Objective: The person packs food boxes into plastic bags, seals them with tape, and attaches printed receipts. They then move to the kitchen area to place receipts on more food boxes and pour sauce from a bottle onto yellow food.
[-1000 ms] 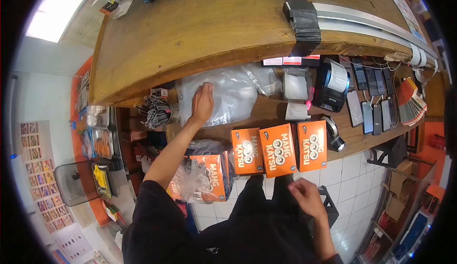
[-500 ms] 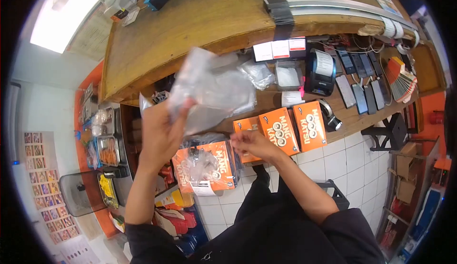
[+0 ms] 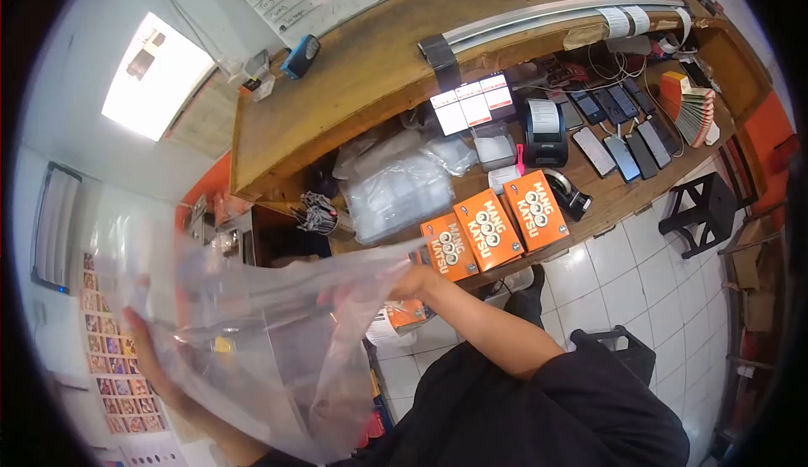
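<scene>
A large clear plastic bag (image 3: 278,315) is spread wide between my two hands, blurred in places by motion. My left hand (image 3: 151,358) is at its left side, closed on the film and partly seen through it. My right hand (image 3: 400,286) pinches the bag's right edge, close in front of an orange "Mang Katsu" box (image 3: 449,248). Beside that one stand a middle orange box (image 3: 488,230) and a right orange box (image 3: 535,210) on the counter. Another orange box (image 3: 407,311) with a white slip (image 3: 389,329) is mostly hidden behind the bag and my right hand.
On the wooden counter (image 3: 581,219) lie a stack of clear plastic bags (image 3: 396,198), a receipt printer (image 3: 545,135), a tape dispenser (image 3: 571,196), several phones (image 3: 623,160) and a cup of pens (image 3: 320,214). A raised shelf (image 3: 353,71) overhangs it. Black stools (image 3: 703,214) stand on the tiled floor.
The bag, bunched in my left hand over the counter before, is now opened out to the left and lower. My right hand has taken hold of its edge. The view has turned leftward.
</scene>
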Motion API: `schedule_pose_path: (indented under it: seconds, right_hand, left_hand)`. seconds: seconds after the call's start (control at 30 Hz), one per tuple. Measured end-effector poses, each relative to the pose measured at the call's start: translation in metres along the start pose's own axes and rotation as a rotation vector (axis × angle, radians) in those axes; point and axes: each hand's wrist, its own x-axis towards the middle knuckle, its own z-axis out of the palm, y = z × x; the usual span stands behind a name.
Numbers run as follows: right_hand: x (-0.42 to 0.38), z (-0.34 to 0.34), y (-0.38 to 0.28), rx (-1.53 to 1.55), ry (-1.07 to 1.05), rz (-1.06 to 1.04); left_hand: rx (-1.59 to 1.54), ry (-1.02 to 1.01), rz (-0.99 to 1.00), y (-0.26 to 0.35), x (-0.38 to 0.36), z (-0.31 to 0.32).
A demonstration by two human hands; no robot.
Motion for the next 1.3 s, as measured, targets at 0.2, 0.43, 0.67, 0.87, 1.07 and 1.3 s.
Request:
schedule_pose_path:
  seconds: [0.2,0.43,0.67,0.87,1.07,1.3]
  right_hand:
    - [-0.028,0.062,-0.086,0.090,0.306,0.376]
    - [-0.078,0.145,-0.146,-0.519,0.723,0.405]
    - [-0.067,0.211,-0.169,-0.899,0.696,0.562]
    - [-0.128,0.226,-0.212,-0.729,0.827,0.659]
    - [-0.160,0.228,-0.228,-1.095,0.656,0.580]
    - [-0.187,0.216,-0.264,-0.916,0.397,0.734]
  left_hand:
    - [0.013,0.121,-0.314,-0.051,-0.003,-0.079]
    - [0.845,-0.131,0.148,-0.117,-0.070,-0.003]
    - [0.045,-0.791,0.115,0.031,-0.165,0.147]
    - [0.208,-0.876,0.031,0.061,-0.199,0.195]
    - [-0.012,-0.964,-0.381,0.053,-0.228,0.250]
    - [-0.427,-0.976,-0.799,0.026,-0.270,0.257]
